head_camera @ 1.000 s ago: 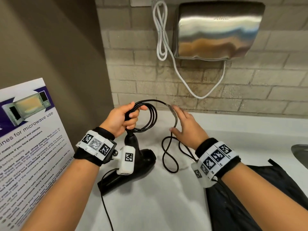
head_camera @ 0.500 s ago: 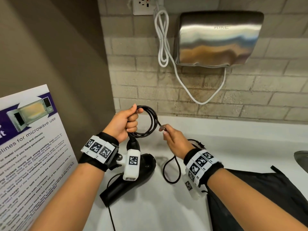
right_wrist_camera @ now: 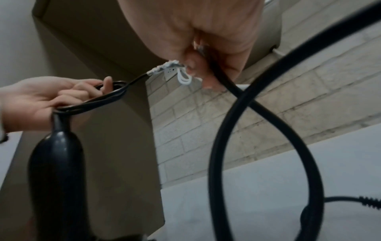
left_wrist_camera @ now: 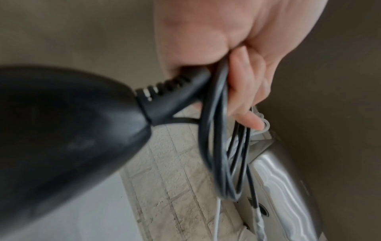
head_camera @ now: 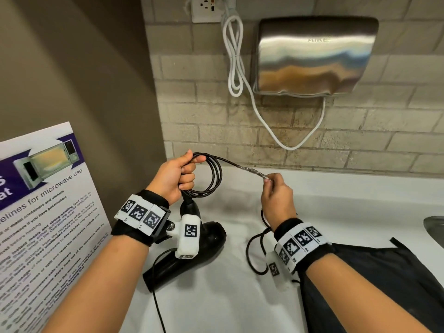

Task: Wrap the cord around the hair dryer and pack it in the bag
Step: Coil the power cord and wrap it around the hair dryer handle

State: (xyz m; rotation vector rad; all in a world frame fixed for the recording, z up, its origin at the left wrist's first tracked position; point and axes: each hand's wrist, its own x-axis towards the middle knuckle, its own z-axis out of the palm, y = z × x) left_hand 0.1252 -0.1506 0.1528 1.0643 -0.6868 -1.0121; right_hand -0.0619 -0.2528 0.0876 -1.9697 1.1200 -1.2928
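A black hair dryer [head_camera: 192,251] rests on the white counter [head_camera: 216,296], its handle end raised. My left hand [head_camera: 177,176] grips the cord's root together with several black cord loops [head_camera: 211,174], close up as coils [left_wrist_camera: 218,130] beside the dryer body [left_wrist_camera: 62,130]. My right hand [head_camera: 276,195] pinches the cord at a tape-wrapped stretch [head_camera: 254,173], held taut to the right of the coil. From it the loose cord [right_wrist_camera: 266,124] drops in a loop to the counter [head_camera: 254,251]. A black bag [head_camera: 374,280] lies flat at the lower right.
A steel hand dryer [head_camera: 314,54] hangs on the brick wall with its white cable [head_camera: 234,56] plugged into an outlet [head_camera: 209,7]. A microwave-use poster [head_camera: 45,212] leans at the left. A sink edge [head_camera: 434,227] shows at the far right.
My right hand closed on the cord's taped stretch and pulled it out to the right, drawing it taut. My left hand kept its hold on the coil and rose slightly.
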